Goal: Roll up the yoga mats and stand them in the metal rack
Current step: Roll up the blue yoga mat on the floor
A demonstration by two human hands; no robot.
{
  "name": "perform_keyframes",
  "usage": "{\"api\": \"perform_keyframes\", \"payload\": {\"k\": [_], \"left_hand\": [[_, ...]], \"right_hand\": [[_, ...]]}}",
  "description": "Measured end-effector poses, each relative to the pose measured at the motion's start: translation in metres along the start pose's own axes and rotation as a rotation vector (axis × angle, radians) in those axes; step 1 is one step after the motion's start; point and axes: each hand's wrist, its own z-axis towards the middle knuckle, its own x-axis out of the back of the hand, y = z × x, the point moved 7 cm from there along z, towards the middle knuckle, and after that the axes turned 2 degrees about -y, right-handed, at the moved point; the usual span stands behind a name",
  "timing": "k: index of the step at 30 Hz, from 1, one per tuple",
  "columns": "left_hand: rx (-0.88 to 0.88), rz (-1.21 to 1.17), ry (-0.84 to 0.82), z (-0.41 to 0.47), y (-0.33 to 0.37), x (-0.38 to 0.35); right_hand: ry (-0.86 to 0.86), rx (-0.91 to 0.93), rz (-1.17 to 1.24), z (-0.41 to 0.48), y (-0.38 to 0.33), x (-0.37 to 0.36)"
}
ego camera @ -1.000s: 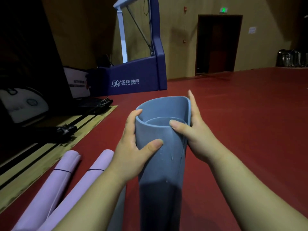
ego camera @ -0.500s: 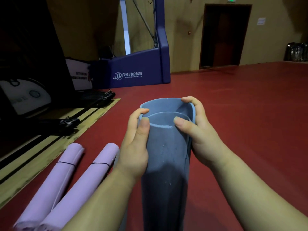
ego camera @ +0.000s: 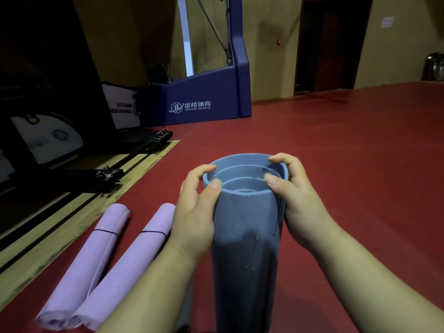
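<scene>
Head view: blue foam yoga mat (ego camera: 245, 236) was upright over the red floor (ego camera: 348, 152), loosely coiled, with its spiral layers open at the top. The left hand (ego camera: 194, 212) and right hand (ego camera: 300, 212) gripped its rim, fingers curled over the edge. Two lilac rolled mats (ego camera: 84, 267), banded, lay side by side on the left.

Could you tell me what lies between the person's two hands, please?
In the head view, the rolled blue mat, held upright, lies between the left hand and the right hand; both grip its top end.
</scene>
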Motion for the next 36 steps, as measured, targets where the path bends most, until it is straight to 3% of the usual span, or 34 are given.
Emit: {"api": "perform_keyframes", "payload": {"k": [7,20,28,36], "left_hand": [[-0.005,-0.003,-0.017,0.002,0.006,0.003],[0.196,-0.031,-0.02,-0.014,-0.054,-0.002],[0.263,-0.025,-0.079,-0.015,-0.063,0.001],[0.191,0.058,-0.036,-0.014,-0.044,0.005]], "right_hand": [[-0.052,-0.022,0.011,0.001,0.004,-0.011],[0.014,-0.209,0.102,-0.016,0.067,-0.006],[-0.002,-0.248,0.114,-0.023,0.067,-0.005],[0.036,-0.254,0.034,-0.016,0.059,0.006]]}}
